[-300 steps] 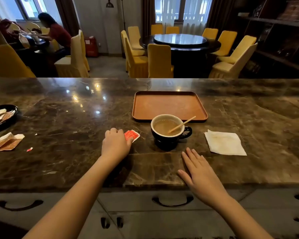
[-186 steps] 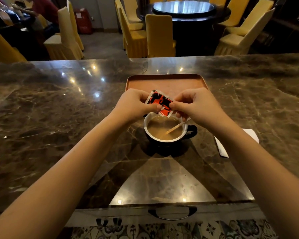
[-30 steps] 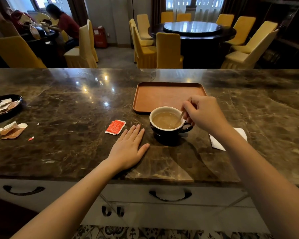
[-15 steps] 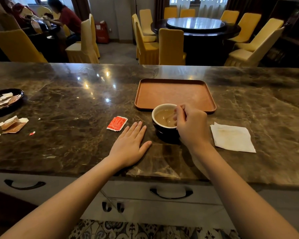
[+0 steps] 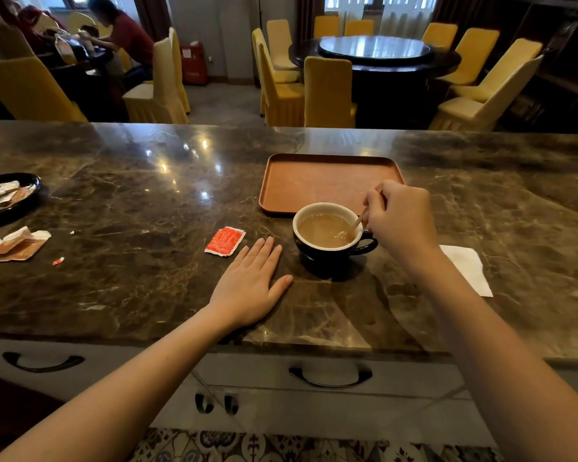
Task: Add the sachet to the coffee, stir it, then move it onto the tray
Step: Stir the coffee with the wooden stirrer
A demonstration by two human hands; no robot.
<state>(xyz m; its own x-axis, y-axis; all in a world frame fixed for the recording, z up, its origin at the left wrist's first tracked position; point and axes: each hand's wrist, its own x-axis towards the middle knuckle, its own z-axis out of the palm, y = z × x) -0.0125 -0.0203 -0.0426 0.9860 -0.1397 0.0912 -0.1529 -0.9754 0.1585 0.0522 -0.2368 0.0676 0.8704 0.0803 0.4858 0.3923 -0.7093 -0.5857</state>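
right hand [image 5: 401, 225]: closed, pinching a thin wooden stirrer [image 5: 358, 222]; stick tip sits in the drink at the cup's 3 o'clock side
left hand [image 5: 251, 285]: open, flat on the tabletop [image 5: 121, 208], palm down, holds nothing; at 8 o'clock of the cup, near but apart
cup [image 5: 331, 238]: dark mug, white inside, milky coffee; stands on the tabletop just off the tray's near edge, handle at 3 o'clock
sachet [image 5: 225, 241]: red packet lies flat on the tabletop at 9 o'clock of the cup, just beyond left fingertips; looks emptied, cannot confirm
tray [image 5: 327, 181]: brown, at 12 o'clock of the cup, nothing on it
napkin [image 5: 467, 268]: white, at 4 o'clock of the cup, partly hidden by right forearm
litter [image 5: 17, 243]: torn wrappers far at 9 o'clock, beside a dark dish [image 5: 17, 195] with more wrappers
progress: sachet step likely done; stirring in hand; cup not yet on the tray
left to do: finish the stir, lift the cup, set it on the tray
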